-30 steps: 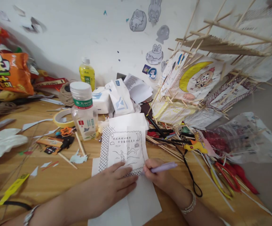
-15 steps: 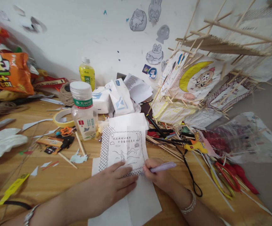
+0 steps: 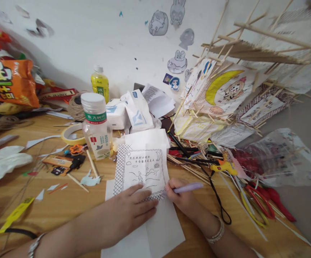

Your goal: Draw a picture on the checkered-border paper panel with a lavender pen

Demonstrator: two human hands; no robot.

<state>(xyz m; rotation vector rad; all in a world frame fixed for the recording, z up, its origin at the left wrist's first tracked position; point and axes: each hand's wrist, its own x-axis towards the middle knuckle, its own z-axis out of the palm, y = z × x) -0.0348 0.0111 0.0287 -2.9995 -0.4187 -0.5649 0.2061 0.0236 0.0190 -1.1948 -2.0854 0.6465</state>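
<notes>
A sheet of white paper (image 3: 136, 181) with a line drawing, handwritten characters and a cross-hatched border lies on the wooden table. Beneath it is a larger blank sheet (image 3: 166, 229) with a fold line. My left hand (image 3: 133, 209) rests flat on the lower part of the drawing, fingers stretched out to the right. My right hand (image 3: 180, 197) is closed around a light purple pen (image 3: 189, 187) at the drawing's lower right corner. The pen's tip is hidden by the fingers.
Behind the paper stand a clear bottle (image 3: 97, 130), a yellow drink bottle (image 3: 100, 82) and tissue packs (image 3: 137, 111). A roll of tape (image 3: 73, 134) and paper scraps lie left. Scissors (image 3: 260, 202), a yellow glue gun (image 3: 225, 165) and a stick-framed lantern (image 3: 222, 86) are right.
My right hand has shifted very slightly up and to the right with the pen. My left hand and the paper stay in place.
</notes>
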